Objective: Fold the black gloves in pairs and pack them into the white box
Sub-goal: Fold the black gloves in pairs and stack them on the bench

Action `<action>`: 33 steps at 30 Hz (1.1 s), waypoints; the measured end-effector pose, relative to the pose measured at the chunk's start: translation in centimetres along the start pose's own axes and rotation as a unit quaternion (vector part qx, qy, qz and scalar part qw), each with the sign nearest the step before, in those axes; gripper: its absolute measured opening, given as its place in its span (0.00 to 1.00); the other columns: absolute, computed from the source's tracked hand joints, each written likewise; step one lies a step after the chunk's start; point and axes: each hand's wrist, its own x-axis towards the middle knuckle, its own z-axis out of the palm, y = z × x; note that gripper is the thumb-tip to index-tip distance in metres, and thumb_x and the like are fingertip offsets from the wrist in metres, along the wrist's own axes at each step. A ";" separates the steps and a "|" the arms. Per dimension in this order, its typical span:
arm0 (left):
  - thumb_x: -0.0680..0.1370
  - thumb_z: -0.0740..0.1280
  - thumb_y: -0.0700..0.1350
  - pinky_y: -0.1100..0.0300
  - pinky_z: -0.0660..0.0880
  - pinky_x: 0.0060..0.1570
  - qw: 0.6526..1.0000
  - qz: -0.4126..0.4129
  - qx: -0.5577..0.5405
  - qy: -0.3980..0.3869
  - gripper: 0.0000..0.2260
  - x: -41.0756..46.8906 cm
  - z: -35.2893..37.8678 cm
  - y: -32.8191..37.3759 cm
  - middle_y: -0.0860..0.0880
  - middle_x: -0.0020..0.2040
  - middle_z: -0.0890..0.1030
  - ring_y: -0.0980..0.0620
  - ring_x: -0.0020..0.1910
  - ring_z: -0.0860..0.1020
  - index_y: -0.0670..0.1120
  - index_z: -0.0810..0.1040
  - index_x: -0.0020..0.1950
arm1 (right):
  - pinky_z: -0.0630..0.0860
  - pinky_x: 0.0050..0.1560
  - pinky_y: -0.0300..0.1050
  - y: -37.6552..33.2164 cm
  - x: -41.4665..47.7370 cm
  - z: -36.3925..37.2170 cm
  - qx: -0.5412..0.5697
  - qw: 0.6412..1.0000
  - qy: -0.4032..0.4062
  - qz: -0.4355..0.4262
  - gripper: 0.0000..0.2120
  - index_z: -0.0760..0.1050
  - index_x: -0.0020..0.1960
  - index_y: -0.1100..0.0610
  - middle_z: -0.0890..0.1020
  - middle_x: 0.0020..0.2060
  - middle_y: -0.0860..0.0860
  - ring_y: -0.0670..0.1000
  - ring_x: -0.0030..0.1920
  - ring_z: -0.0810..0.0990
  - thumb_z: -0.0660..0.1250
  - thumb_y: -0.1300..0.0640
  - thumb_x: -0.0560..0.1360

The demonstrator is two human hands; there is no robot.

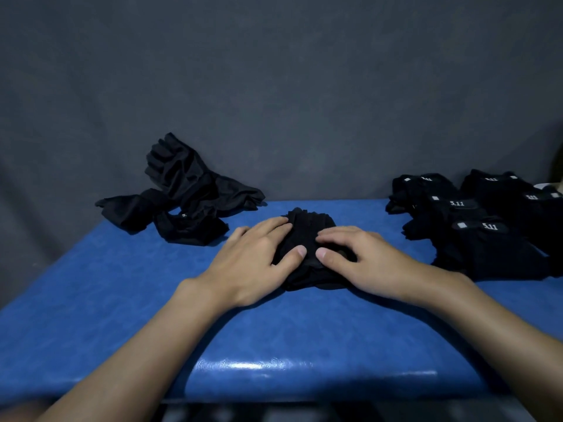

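Observation:
A pair of black gloves (pixel 307 229) lies stacked at the middle of the blue table (pixel 274 339). My left hand (pixel 253 260) rests flat on its left side, fingers straight and thumb on the fabric. My right hand (pixel 362 257) presses on its right side, fingers spread, thumb tip close to the left thumb. A loose heap of unfolded black gloves (pixel 182 193) lies at the back left. Folded black glove pairs (pixel 475 226) with white 5.11 labels sit in rows at the right. Only a pale sliver (pixel 545 186) shows at the far right edge; I cannot tell whether it is the white box.
A dark grey fabric backdrop (pixel 274 86) rises directly behind the table. The table's glossy front edge (pixel 274 370) runs below my forearms. Bare blue surface lies at the front left and between the loose heap and my hands.

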 end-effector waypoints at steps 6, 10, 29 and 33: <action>0.74 0.41 0.72 0.55 0.55 0.73 0.998 0.006 0.065 -0.023 0.38 -0.1 -0.3 -0.2 0.59 0.76 0.63 0.60 0.74 0.60 0.53 0.65 0.76 | 0.53 0.77 0.50 0.1 0.0 -0.5 -0.050 0.996 -0.073 0.000 0.25 0.66 0.74 0.48 0.63 0.76 0.44 0.42 0.76 0.56 0.57 0.40 0.79; 0.74 0.41 0.71 0.55 0.54 0.73 0.995 0.026 0.088 0.024 0.38 -0.2 -0.3 -0.3 0.57 0.71 0.65 0.59 0.73 0.60 0.51 0.66 0.74 | 0.50 0.77 0.50 -0.5 0.0 -0.9 -0.054 0.994 -0.090 0.010 0.25 0.64 0.75 0.46 0.59 0.77 0.43 0.43 0.77 0.52 0.57 0.42 0.79; 0.71 0.36 0.74 0.53 0.49 0.77 0.994 0.015 0.095 -0.046 0.44 0.2 -0.4 -0.6 0.59 0.80 0.57 0.62 0.79 0.50 0.53 0.58 0.80 | 0.39 0.77 0.44 -0.6 0.6 -1.7 -0.077 0.978 -0.188 0.048 0.32 0.48 0.80 0.49 0.42 0.78 0.43 0.39 0.76 0.39 0.53 0.40 0.80; 0.70 0.36 0.74 0.53 0.49 0.77 0.994 0.013 0.093 -0.048 0.44 0.0 -0.4 -0.6 0.59 0.80 0.57 0.61 0.79 0.49 0.52 0.57 0.80 | 0.39 0.76 0.45 -0.7 0.7 -1.5 -0.070 0.979 -0.180 0.060 0.33 0.48 0.80 0.48 0.41 0.78 0.44 0.40 0.77 0.39 0.54 0.39 0.79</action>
